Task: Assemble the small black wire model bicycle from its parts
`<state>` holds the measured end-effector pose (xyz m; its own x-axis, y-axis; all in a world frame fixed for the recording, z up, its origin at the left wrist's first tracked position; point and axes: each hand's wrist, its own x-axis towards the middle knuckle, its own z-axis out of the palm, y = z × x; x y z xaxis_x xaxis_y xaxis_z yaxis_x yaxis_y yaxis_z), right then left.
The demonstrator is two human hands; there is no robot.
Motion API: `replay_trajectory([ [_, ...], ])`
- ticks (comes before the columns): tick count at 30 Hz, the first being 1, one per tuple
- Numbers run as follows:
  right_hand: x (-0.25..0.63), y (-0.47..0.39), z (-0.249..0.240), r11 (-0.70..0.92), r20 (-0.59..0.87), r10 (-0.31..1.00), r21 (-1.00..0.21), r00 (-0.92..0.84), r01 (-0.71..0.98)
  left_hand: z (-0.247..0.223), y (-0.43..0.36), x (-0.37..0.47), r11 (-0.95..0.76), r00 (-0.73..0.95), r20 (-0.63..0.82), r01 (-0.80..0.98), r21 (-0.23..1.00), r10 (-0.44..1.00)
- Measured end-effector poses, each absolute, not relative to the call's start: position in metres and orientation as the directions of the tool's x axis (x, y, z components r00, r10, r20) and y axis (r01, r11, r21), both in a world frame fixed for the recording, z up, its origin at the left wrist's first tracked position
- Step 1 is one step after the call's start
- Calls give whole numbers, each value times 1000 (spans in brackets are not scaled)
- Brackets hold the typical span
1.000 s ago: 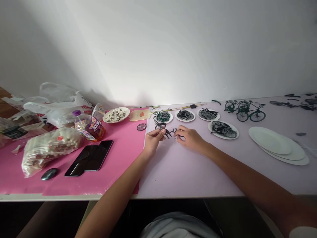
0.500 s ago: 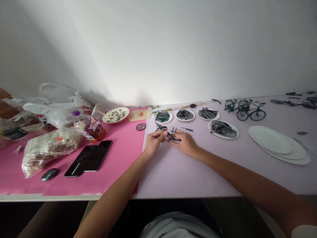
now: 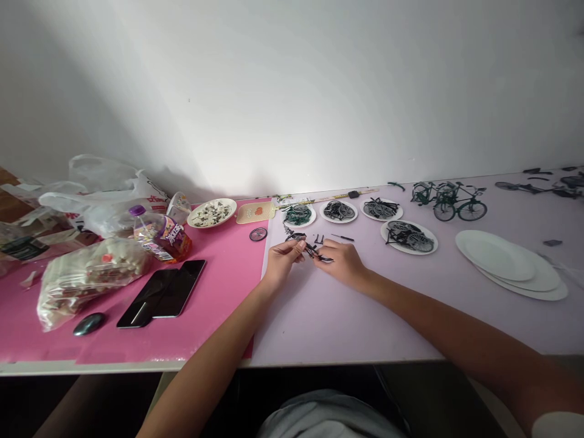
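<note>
Between both hands is a black toy bicycle (image 3: 311, 249), partly assembled, held just above the pale table. My left hand (image 3: 281, 260) pinches it with thumb and forefinger from the left. From the other side, the fingers of my right hand (image 3: 343, 263) close on its right end, and the fingertips are partly hidden. Just beyond the hands lie a small black part (image 3: 319, 239) and a thin black screwdriver (image 3: 342, 237). A loose black wheel (image 3: 258, 234) rests on the pink surface to the left.
Plates of green parts (image 3: 298, 215), black parts (image 3: 338, 211) and wheels (image 3: 410, 237) stand behind. Finished toy bicycles (image 3: 460, 204) are at the right, near stacked white plates (image 3: 495, 255). Phones (image 3: 177, 292), a drink bottle (image 3: 160, 236) and plastic bags (image 3: 104, 198) occupy the left.
The view has shifted slightly. Both hands keep hold of the toy bicycle in nearly the same place, with the right fingers slightly moved.
</note>
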<state>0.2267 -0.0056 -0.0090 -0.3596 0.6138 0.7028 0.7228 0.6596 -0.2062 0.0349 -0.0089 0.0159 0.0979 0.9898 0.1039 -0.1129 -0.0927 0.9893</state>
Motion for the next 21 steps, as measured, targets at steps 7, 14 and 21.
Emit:
replay_trajectory([
  [7,228,-5,-6,656,687,587,-94,-428,749,11,-5,34,-77,95,91,-139,987,991],
  [14,229,-3,-8,659,668,611,-130,-426,741,12,-5,34,-74,105,90,-150,986,990],
  [21,230,-1,-9,655,672,624,-170,-399,736,12,-5,33,-80,108,93,-117,990,990],
])
